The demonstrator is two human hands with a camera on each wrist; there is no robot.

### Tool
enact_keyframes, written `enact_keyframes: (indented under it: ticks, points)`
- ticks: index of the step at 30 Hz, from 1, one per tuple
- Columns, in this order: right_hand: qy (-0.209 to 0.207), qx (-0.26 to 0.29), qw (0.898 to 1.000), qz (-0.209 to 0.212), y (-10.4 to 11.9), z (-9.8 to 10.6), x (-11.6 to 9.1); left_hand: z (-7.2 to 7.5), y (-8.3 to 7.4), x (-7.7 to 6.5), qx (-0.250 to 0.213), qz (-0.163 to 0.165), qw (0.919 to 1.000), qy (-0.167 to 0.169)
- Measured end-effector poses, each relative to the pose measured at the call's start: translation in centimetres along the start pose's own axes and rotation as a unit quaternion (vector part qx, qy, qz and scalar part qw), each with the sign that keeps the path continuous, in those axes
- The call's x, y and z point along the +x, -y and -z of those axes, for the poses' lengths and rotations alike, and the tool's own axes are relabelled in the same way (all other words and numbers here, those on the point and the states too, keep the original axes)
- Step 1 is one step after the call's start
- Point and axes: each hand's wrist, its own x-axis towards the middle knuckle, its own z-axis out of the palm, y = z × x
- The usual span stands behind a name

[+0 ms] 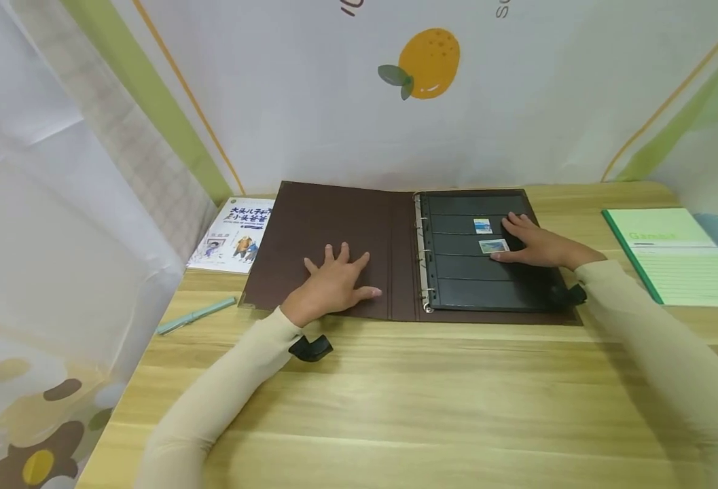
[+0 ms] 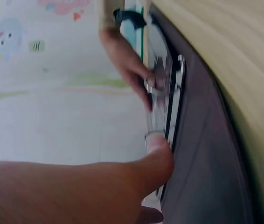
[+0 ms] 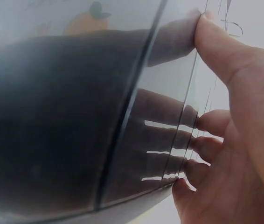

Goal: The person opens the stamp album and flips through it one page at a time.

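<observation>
A dark brown ring-binder album (image 1: 328,210) lies opened out on the table. Its metal rings (image 1: 420,251) hold a black pocket page (image 1: 465,288) with horizontal strips. Two stamps sit on that page: a blue-and-white stamp (image 1: 483,226) and, just below it, a landscape stamp (image 1: 494,246). My left hand (image 1: 328,285) rests with fingers spread on the inside of the left cover. On the page's right side lies my right hand (image 1: 539,246), its thumb at the lower stamp's edge. In the right wrist view, the fingertips of the right hand (image 3: 234,102) meet the glossy, reflecting page.
A picture booklet (image 1: 227,238) lies partly under the album's left cover. Nearer the left table edge is a light green pen (image 1: 196,315). Off to the right lies a green notebook (image 1: 676,255). A printed curtain (image 1: 334,122) hangs behind the wooden table (image 1: 395,407).
</observation>
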Motion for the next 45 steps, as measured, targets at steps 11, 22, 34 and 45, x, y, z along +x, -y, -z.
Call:
enact_keyframes:
  ticks: [11,22,34,45]
  points:
    - [-0.005,0.003,1.0,0.008,0.0,-0.4,0.0,-1.2,-2.2,1.4,0.005,-0.002,0.9997,0.023]
    - [-0.01,-0.002,1.0,0.0,-0.7,0.0,-0.2,-1.8,-2.2,1.7,0.012,-0.016,0.9998,0.009]
    - [-0.013,-0.023,1.0,-0.001,-0.3,0.2,-0.4,-2.4,-1.8,1.7,0.001,-0.019,0.9998,0.005]
    - [-0.076,-0.073,0.994,0.01,-0.2,1.5,-0.1,-2.6,-1.7,1.8,-0.006,-0.027,0.9995,0.014]
